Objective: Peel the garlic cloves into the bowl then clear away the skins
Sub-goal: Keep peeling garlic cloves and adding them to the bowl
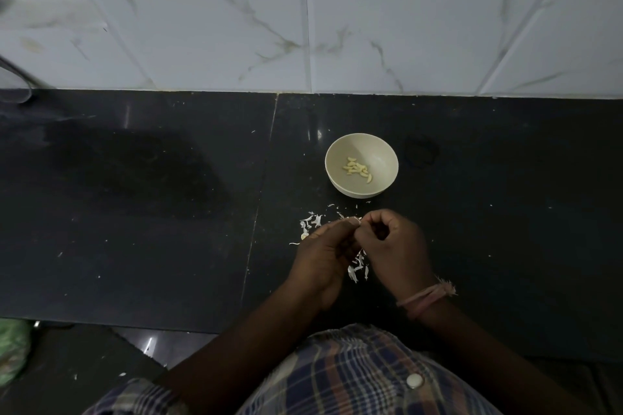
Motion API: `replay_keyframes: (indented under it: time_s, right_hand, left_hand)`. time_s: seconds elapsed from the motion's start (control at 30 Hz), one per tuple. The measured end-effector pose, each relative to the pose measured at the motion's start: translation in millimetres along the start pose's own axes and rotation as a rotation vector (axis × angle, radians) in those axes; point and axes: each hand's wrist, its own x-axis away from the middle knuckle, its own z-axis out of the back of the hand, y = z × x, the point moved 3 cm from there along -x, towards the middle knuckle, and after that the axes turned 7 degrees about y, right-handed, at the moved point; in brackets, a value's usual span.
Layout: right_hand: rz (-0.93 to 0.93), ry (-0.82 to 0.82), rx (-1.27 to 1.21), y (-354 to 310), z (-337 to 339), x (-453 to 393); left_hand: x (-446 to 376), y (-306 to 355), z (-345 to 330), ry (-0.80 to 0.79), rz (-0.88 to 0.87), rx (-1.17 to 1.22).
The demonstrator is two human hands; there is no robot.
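Note:
A small cream bowl (377, 145) stands on the black counter and holds several peeled garlic cloves (358, 169). Just in front of it my left hand (323, 256) and my right hand (394, 246) meet, fingers curled, pinching a small garlic clove (358, 221) between their fingertips; the clove is mostly hidden. White garlic skins (312, 222) lie scattered to the left of my hands. More garlic skins (358, 268) lie between and under my wrists.
The black counter (151, 212) runs to a white marble-tiled wall (303, 27) at the back. A thin black loop (421, 152) lies right of the bowl. A glass-like object (13, 81) shows at the far left edge. Something green (11, 350) sits below the counter's front edge.

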Motion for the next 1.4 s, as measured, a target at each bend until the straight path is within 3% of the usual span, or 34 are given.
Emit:
replay_keyframes:
  time_s: [0.23,0.47,0.73,1.07,1.4]
  right_hand:
    - [0.007,-0.009,-0.059,-8,2,0]
    - [0.008,0.019,-0.094,-10,4,1]
    - [0.082,0.009,-0.041,-10,5,2]
    - [-0.029,0.099,-0.053,3,4,0]
    - [0.156,0.138,0.201,12,3,-4]
  left_hand:
    - [9,10,-1,-0.014,-0.135,0.005]
    - [15,14,2,-0.044,-0.320,-0.249]
    - [12,11,0,-0.042,-0.207,-0.132]
    - [6,9,3,-0.006,-0.039,0.046]
    - [7,8,4,-0.014,-0.007,0.062]
